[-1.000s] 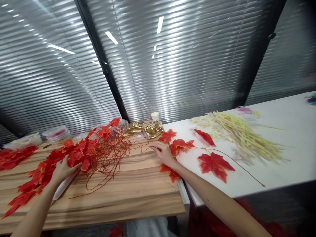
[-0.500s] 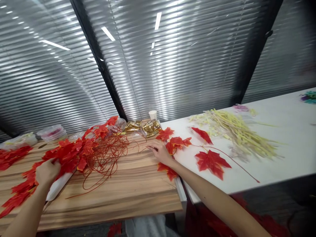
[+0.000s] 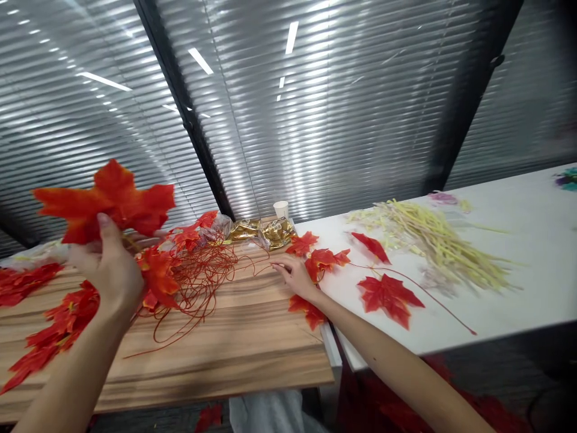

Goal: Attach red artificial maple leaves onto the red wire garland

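Note:
My left hand (image 3: 107, 264) is raised above the wooden table (image 3: 234, 337), closed on a red artificial maple leaf (image 3: 108, 198) that it holds up in front of the blinds. Below it lies a pile of red maple leaves with thin red wire stems (image 3: 193, 282). My right hand (image 3: 295, 276) rests flat with fingers stretched out at the seam between the wooden table and the white table (image 3: 496, 307), touching a stem beside a red leaf cluster (image 3: 327, 260).
Loose red leaves (image 3: 390, 297) and a heap of pale yellow stems (image 3: 437, 246) lie on the white table. Gold foil packets (image 3: 265, 231) and a paper cup (image 3: 281, 209) stand at the back. Clear plastic bags (image 3: 31, 255) sit far left.
My left hand has closed on a leaf in the pile and lifted it high above the table. My right hand has stayed in place.

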The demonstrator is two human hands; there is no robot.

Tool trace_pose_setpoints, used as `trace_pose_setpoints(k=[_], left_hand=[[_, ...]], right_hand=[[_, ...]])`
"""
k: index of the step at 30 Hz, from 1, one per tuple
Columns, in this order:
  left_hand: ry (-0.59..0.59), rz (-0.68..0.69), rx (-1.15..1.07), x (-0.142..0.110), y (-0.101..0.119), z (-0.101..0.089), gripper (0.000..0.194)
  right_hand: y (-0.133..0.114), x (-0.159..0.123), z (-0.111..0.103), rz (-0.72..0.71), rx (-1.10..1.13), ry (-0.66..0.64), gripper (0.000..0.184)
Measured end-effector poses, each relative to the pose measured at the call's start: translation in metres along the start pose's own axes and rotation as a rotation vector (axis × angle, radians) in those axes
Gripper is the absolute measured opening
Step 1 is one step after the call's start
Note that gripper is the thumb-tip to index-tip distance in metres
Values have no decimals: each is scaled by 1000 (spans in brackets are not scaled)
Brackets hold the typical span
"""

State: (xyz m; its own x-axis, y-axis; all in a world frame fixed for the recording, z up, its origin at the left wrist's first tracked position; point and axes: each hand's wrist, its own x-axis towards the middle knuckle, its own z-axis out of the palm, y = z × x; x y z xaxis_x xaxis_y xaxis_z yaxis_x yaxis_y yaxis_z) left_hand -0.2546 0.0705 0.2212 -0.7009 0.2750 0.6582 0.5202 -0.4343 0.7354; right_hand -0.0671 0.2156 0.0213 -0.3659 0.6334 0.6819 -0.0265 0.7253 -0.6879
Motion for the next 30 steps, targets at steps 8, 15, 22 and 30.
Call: trace_pose_setpoints(k=[8, 15, 22, 30], left_hand=[[-469, -1105, -388, -67, -44, 64, 39], [-628, -1290, -632, -109, -123, 79, 29], [-723, -1071, -531, -116, -121, 62, 33], [-827, -890, -435, -118, -133, 60, 36]], right_hand=[[4, 1, 0, 52, 32, 40, 13], [5, 1, -3, -17, -91, -37, 16], [7, -1, -3, 15, -182, -24, 17], [2, -2, -7, 37, -75, -1, 17]])
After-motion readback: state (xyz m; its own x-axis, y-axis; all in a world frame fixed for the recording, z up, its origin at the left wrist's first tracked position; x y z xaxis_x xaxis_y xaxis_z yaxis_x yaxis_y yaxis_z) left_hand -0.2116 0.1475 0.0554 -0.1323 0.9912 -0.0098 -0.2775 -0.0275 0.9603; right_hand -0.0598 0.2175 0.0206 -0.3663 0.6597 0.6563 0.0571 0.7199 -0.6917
